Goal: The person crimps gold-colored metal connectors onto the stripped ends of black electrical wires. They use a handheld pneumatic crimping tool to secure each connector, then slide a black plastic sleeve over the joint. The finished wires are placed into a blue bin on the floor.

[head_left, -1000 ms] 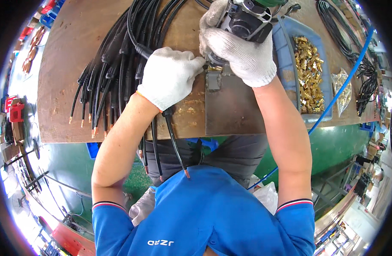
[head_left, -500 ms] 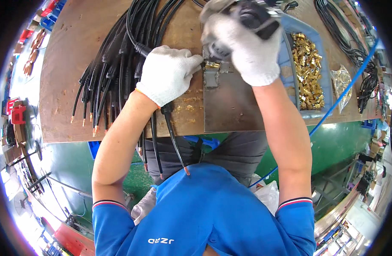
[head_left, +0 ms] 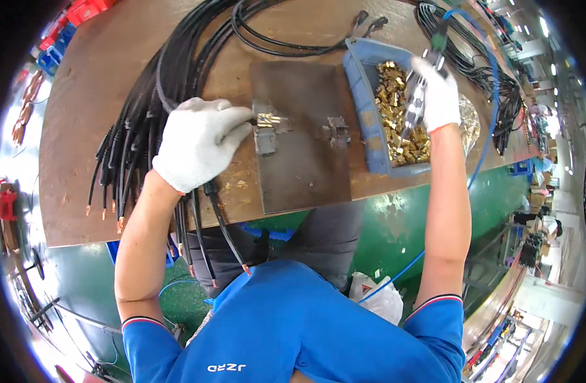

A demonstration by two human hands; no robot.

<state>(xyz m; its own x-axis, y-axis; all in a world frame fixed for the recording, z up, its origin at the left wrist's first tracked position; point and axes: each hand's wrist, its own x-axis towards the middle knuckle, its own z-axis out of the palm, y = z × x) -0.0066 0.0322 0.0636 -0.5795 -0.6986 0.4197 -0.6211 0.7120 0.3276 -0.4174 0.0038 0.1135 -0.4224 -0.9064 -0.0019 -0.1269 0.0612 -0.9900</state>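
My gloved left hand point(head_left: 197, 142) is closed in a pinch around the black end of a cable, most of it hidden by the glove. From the fingertips a brass connector point(head_left: 268, 119) sticks out, resting at a small metal block point(head_left: 265, 142) on the dark metal plate point(head_left: 305, 179). My gloved right hand point(head_left: 438, 96) wraps around a slim silver-and-black air tool point(head_left: 416, 105), held tilted above the blue bin point(head_left: 369, 121). A blue hose point(head_left: 495, 96) runs from near its green fitting. Inside the bin lie many brass connectors point(head_left: 390, 96).
A thick bundle of black cables point(head_left: 136, 140) lies left of my left hand, its bare copper ends hanging toward the table's front edge. Beyond the bin are coiled black cables point(head_left: 506, 96) and a clear plastic bag point(head_left: 469, 124). Another metal block point(head_left: 337, 129) sits on the plate's right side.
My right hand has moved right and back from above the metal plate to over the bin, tool still in it. My left hand still pinches the cable end. The whole view has shifted.
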